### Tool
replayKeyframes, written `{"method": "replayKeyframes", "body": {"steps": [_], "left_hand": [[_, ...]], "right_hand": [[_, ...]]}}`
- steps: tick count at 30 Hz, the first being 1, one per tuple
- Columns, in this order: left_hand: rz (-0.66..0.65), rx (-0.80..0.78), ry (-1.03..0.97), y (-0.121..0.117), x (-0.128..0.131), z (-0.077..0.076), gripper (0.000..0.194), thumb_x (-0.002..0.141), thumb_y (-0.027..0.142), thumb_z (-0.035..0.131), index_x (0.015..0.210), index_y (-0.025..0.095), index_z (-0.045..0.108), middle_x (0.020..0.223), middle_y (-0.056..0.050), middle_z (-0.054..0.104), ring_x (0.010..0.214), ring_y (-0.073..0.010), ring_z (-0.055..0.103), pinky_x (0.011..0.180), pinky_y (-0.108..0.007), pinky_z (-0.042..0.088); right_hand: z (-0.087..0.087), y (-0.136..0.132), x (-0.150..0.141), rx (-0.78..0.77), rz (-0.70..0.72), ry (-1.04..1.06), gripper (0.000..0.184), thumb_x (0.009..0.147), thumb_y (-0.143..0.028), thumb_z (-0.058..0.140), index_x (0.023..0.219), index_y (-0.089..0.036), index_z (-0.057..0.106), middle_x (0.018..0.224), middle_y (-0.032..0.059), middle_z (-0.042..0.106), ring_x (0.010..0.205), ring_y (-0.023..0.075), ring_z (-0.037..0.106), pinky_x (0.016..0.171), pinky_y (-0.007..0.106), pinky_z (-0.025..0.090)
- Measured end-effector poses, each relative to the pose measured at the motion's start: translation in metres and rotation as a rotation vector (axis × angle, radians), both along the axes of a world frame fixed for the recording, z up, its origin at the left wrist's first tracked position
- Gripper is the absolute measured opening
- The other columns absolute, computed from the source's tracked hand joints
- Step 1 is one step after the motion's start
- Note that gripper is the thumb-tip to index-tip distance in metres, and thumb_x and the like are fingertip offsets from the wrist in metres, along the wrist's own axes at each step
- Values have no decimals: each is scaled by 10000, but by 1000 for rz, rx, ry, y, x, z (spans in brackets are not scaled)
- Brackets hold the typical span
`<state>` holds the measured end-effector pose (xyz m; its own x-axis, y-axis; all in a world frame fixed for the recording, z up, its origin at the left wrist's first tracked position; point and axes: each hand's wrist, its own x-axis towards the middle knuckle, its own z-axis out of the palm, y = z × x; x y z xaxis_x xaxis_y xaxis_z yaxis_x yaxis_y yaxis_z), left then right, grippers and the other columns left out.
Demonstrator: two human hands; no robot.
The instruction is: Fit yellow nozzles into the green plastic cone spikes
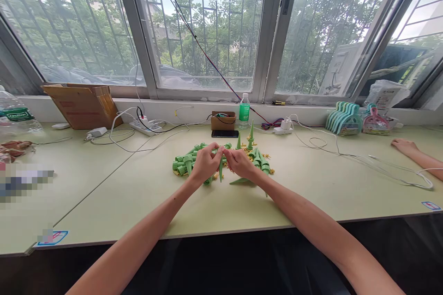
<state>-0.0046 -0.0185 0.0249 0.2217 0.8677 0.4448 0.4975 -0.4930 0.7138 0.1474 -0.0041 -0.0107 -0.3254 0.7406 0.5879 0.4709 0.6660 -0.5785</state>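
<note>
In front of me my left hand (pixel 206 162) is closed around the upper part of a green plastic watering spike (pixel 220 174), its point hanging down. My right hand (pixel 239 162) meets it there, thumb and fingers pinched at the spike's top. Whatever small part the right fingers hold is hidden. Left of and behind my left hand lies a heap of green spikes (pixel 180 164) with ribbed collars. More green spikes (pixel 262 161) lie beyond my right hand, among small yellow plastic pieces (pixel 266 156). One spike (pixel 250 138) stands upright with a yellow piece on it.
Behind the heap are a black phone (pixel 224 133), a small cardboard box (pixel 223 122) and a green-labelled bottle (pixel 244 111). White cables (pixel 321 144) and power strips (pixel 147 125) run along the back. Another person's hand (pixel 404 146) rests at the right.
</note>
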Motion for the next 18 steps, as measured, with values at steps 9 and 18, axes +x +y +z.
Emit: {"method": "replayKeyframes", "body": {"steps": [9,18], "left_hand": [[7,0,17,0,0,0,318,878,477,437,748,207,541,362,69,459,345,-130,470,479,-236,387],[-15,-26,37,3,-1,-2,311,889,459,422,734,207,516,370,62,477,345,-119,439,457,-224,353]], "right_hand": [[0,1,0,-9,-6,-22,601,998,-527,196,559,-189,431,438,-22,446,462,96,448,548,218,356],[-1,1,0,-1,0,-23,577,1009,-483,220,570,-182,441,448,-30,446,464,90,439,569,218,352]]}}
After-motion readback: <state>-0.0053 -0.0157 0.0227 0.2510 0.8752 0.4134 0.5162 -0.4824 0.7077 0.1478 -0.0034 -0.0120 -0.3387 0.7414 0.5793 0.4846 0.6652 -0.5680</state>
